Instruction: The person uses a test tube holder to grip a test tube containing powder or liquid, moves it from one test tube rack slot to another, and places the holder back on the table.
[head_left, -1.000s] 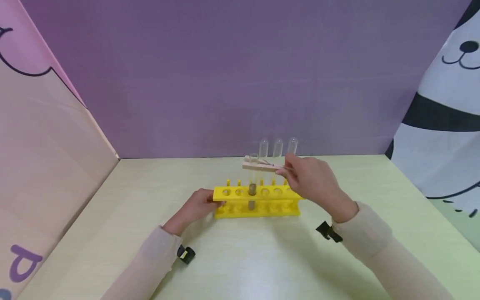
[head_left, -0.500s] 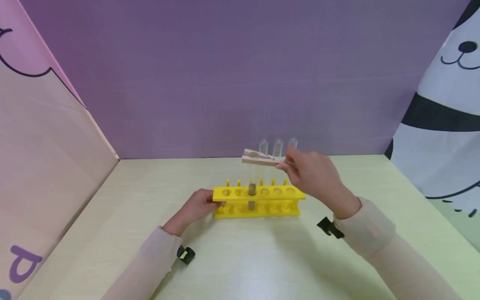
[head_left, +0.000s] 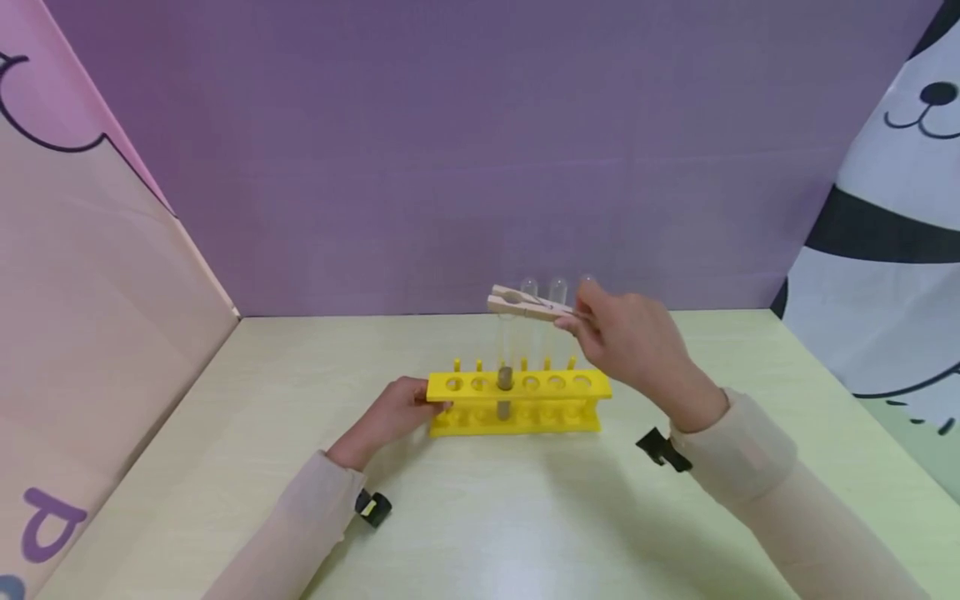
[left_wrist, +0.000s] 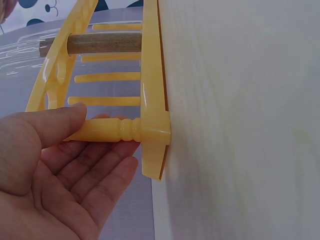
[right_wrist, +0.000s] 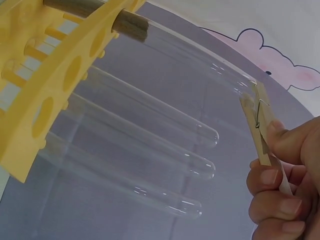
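Note:
My left hand (head_left: 401, 407) grips the left end post of a yellow plastic test tube rack (head_left: 540, 429), its thumb and fingers round the post in the left wrist view. A clear glass test tube (right_wrist: 190, 50) with brown, grainy contents (head_left: 505, 379) at the bottom stands upright in one of the rack's holes. Above it, my right hand (head_left: 637, 342) pinches a wooden test tube clamp (head_left: 525, 306) with a metal spring. The clamp's front end is right at the tube's mouth in the right wrist view.
Three more glass tubes (right_wrist: 150, 100) stand upside down on pegs along the rack's far side. The rack rests on a pale wood-grain table (head_left: 480, 517), with a purple backdrop (head_left: 360, 167) behind and printed cartoon panels at both sides.
My right hand has raised the clamp from below the tube's rim to its mouth. The tube stays in the rack, and my left hand has kept its grip.

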